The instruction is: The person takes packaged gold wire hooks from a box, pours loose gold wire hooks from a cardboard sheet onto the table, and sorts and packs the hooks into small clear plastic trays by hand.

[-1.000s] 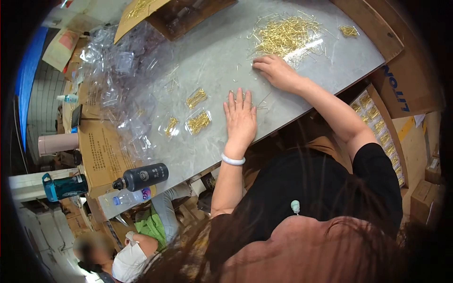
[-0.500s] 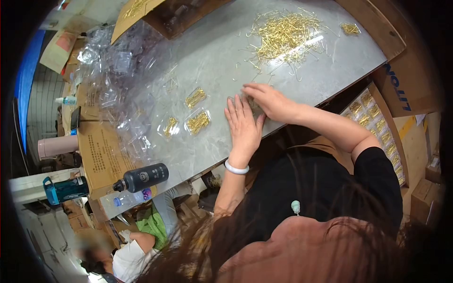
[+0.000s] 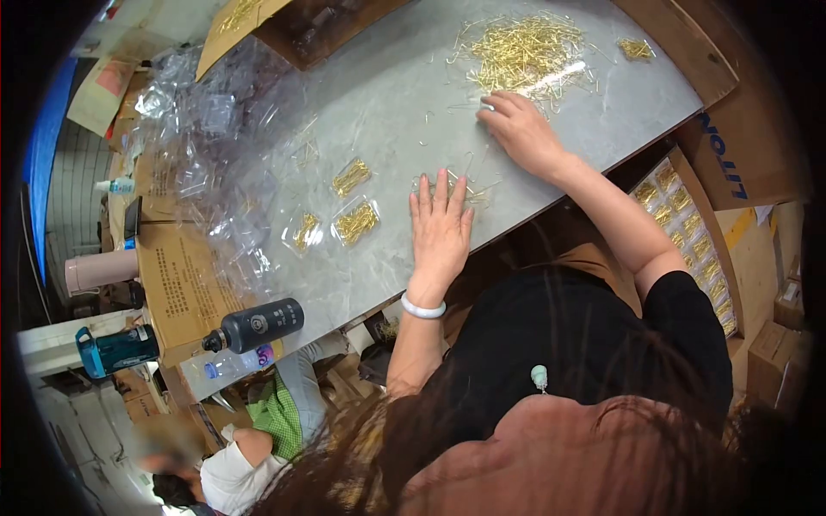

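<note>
My left hand (image 3: 440, 230) lies flat on the grey table, fingers spread, fingertips over a few loose gold hooks (image 3: 478, 187). No grip shows in it. Farther up, my right hand (image 3: 525, 136) reaches to the near edge of a big heap of gold hooks (image 3: 516, 52). Its fingers are apart and slightly bent, and I see nothing held in them; the undersides of the fingertips are hidden. Left of my left hand sit three clear plastic packs filled with gold hooks: one upper pack (image 3: 351, 178), one lower pack (image 3: 356, 222) and one leftmost pack (image 3: 305, 232).
Clear plastic packs (image 3: 215, 116) pile up at the left. A small bundle of hooks (image 3: 636, 50) lies at the far right. An open cardboard box (image 3: 297, 39) stands at the back, a dark bottle (image 3: 262, 325) near the front edge. Another person (image 3: 241, 469) sits lower left.
My right hand has moved away from my left, up toward the heap. Loose hooks beside my left fingers, covered before, now show. My left hand has barely shifted.
</note>
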`<state>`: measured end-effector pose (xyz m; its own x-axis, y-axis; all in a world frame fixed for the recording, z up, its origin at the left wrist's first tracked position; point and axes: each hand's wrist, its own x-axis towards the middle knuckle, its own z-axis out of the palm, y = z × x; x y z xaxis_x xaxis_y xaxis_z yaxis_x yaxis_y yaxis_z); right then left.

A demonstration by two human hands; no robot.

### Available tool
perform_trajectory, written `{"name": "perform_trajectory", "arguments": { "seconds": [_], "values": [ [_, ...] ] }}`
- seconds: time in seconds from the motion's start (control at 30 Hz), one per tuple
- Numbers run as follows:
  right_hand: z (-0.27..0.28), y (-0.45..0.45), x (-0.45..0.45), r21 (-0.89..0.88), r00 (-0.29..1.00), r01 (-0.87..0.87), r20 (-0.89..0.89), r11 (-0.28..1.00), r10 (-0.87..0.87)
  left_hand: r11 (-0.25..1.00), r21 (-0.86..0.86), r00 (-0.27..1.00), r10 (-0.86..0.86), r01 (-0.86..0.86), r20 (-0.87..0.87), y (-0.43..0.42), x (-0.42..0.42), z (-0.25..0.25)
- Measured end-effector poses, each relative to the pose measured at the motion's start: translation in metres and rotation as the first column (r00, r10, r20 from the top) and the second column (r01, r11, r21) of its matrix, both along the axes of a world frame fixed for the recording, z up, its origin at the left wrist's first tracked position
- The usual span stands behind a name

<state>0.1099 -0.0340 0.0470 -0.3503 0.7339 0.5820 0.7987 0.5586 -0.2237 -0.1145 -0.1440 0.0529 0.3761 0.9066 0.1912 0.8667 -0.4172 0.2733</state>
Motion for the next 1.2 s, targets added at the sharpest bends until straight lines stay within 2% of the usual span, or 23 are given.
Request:
{"name": "perform_trajectory", "arguments": {
  "seconds": [0.1, 0.3, 0.37, 0.43, 0.53, 0.57, 0.63, 0.7, 0.83, 0.93, 1.07, 1.17, 1.2],
  "values": [
    [0.007, -0.023, -0.009, -0.081, 1.0, -0.029, -0.005, 0.996, 0.028, 1.0, 0.008, 0.997, 0.0, 0.0, 0.075, -0.003, 0.001, -0.001],
    [0.003, -0.017, -0.009, -0.108, 0.995, 0.095, -0.017, 0.99, -0.097, 0.999, -0.029, 0.98, 0.044, -0.039, 0.197, -0.005, 0.006, 0.001],
    [-0.002, 0.013, -0.012, -0.088, 0.993, 0.116, -0.011, 0.989, -0.117, 0.999, -0.027, 0.98, 0.04, -0.036, 0.195, -0.006, 0.009, -0.001],
    [0.001, 0.032, -0.017, -0.08, 0.991, 0.137, 0.008, 0.987, -0.137, 1.0, -0.02, 0.955, 0.026, -0.021, 0.296, -0.008, 0.011, 0.0],
    [0.007, 0.028, -0.02, 0.033, 0.99, 0.116, -0.085, 0.993, -0.113, 1.0, -0.027, 0.927, 0.013, -0.004, 0.376, -0.01, 0.002, 0.012],
    [0.008, 0.02, -0.021, -0.003, 0.996, 0.075, -0.053, 0.997, -0.075, 0.999, -0.035, 0.92, 0.014, 0.0, 0.392, -0.01, -0.005, 0.016],
    [0.007, -0.003, -0.017, -0.079, 1.0, -0.006, 0.002, 0.997, 0.006, 0.999, -0.044, 0.954, 0.01, 0.003, 0.299, -0.008, -0.024, 0.019],
    [0.006, -0.013, -0.016, -0.057, 0.997, -0.057, 0.051, 0.997, 0.06, 0.999, -0.036, 0.979, -0.008, 0.015, 0.202, -0.005, -0.039, 0.02],
    [0.01, -0.029, -0.034, -0.094, 0.982, -0.157, 0.089, 0.983, 0.165, 0.996, -0.069, 0.977, -0.043, 0.059, 0.207, 0.0, -0.039, 0.012],
    [0.011, -0.037, -0.052, -0.183, 0.972, -0.217, 0.05, 0.959, 0.229, 0.998, -0.061, 0.968, -0.017, 0.033, 0.249, -0.001, -0.026, 0.004],
    [0.007, -0.039, -0.047, -0.182, 0.947, -0.276, -0.219, 0.944, 0.235, 0.995, -0.095, 0.939, 0.017, 0.016, 0.342, -0.005, -0.025, 0.005],
    [0.026, -0.054, -0.014, -0.266, 0.954, -0.233, -0.247, 0.935, 0.167, 0.993, -0.102, 0.937, -0.021, 0.06, 0.35, -0.002, -0.033, 0.013],
    [0.027, -0.061, -0.009, -0.245, 0.967, -0.198, -0.21, 0.949, 0.147, 0.993, -0.095, 0.938, -0.037, 0.074, 0.344, -0.001, -0.034, 0.015]
  ]
}}
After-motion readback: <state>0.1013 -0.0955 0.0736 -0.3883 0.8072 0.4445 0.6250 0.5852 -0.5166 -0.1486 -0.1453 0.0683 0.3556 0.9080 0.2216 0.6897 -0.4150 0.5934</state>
